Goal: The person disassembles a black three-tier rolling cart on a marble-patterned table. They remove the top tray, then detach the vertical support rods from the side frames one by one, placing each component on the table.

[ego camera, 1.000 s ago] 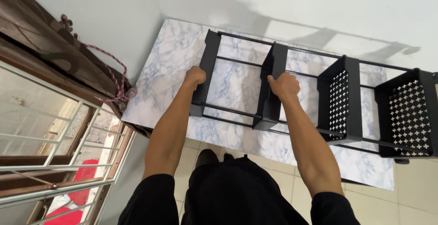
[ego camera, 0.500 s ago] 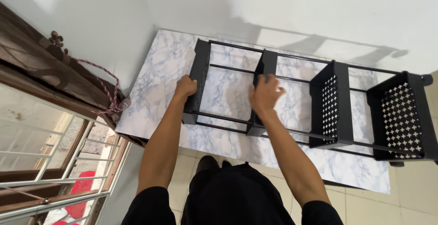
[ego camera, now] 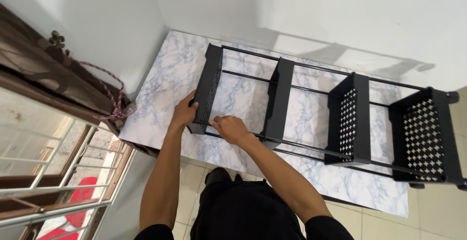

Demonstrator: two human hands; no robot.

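A black metal rack [ego camera: 335,118] with several perforated basket shelves lies on its side across a marble-patterned sheet [ego camera: 160,84] on the floor. My left hand [ego camera: 185,113] grips the near edge of the leftmost shelf panel [ego camera: 209,86]. Just to its right, my right hand [ego camera: 231,129] rests on the near lower rod [ego camera: 301,147] of the frame, fingers curled at the bottom corner of that same panel. Whether the right hand grips the rod fully is hard to tell.
White walls rise behind and to the left. A dark wooden door frame [ego camera: 44,74] with a pink cord [ego camera: 109,82] stands at left, with a metal window grille [ego camera: 53,172] below it. Beige floor tiles [ego camera: 438,215] show at lower right.
My right hand has moved left from the second shelf panel to the near rod beside the leftmost panel. The left hand stays on the leftmost panel. The view has shifted, showing more of the rack.
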